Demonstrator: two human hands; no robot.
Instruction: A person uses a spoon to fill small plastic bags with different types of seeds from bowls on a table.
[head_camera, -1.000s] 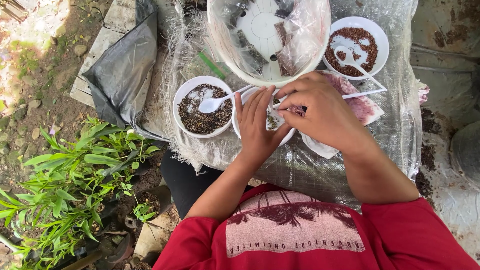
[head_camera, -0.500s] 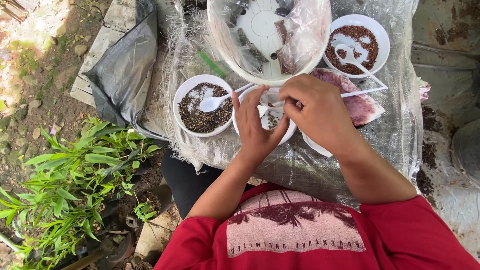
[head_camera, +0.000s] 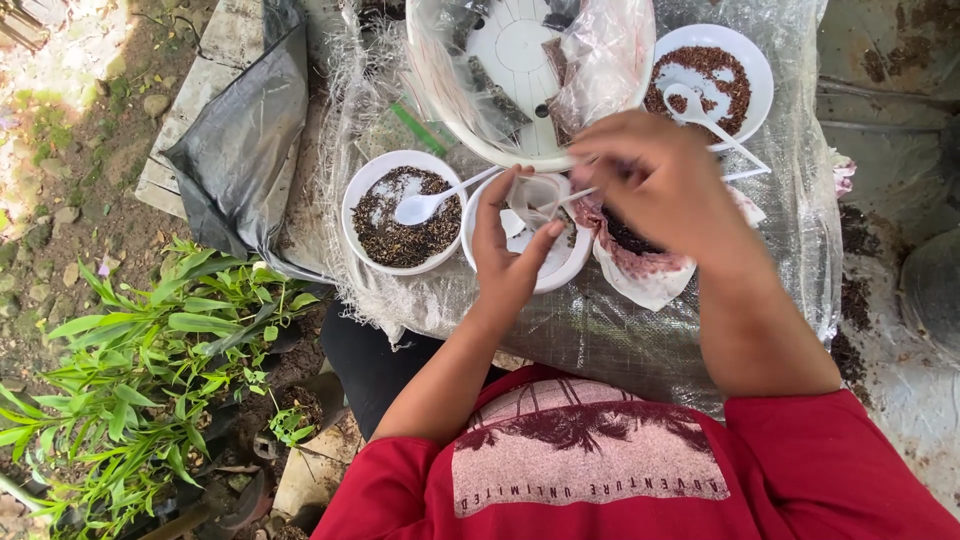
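My left hand (head_camera: 508, 252) pinches a small clear plastic bag (head_camera: 535, 195) open above the middle white bowl (head_camera: 568, 272). My right hand (head_camera: 662, 185) is just right of it and grips a thin white spoon (head_camera: 573, 196) whose tip points into the bag's mouth. Under my right hand lies a torn pinkish-white packet (head_camera: 640, 268) with dark seeds inside. To the left stands a white bowl (head_camera: 352, 205) of dark seeds with a white spoon (head_camera: 425, 205) resting in it.
A third white bowl (head_camera: 752, 62) of reddish-brown seeds with a spoon sits at the back right. A large white basin (head_camera: 450, 110) holding plastic bags stands behind. Woven plastic sheeting (head_camera: 640, 340) covers the table. Black plastic (head_camera: 235, 150) and green plants (head_camera: 150, 370) are at left.
My right hand has lifted up and to the right, uncovering the middle bowl and the packet. My left hand has raised the small clear bag, and the spoon now reaches its mouth.
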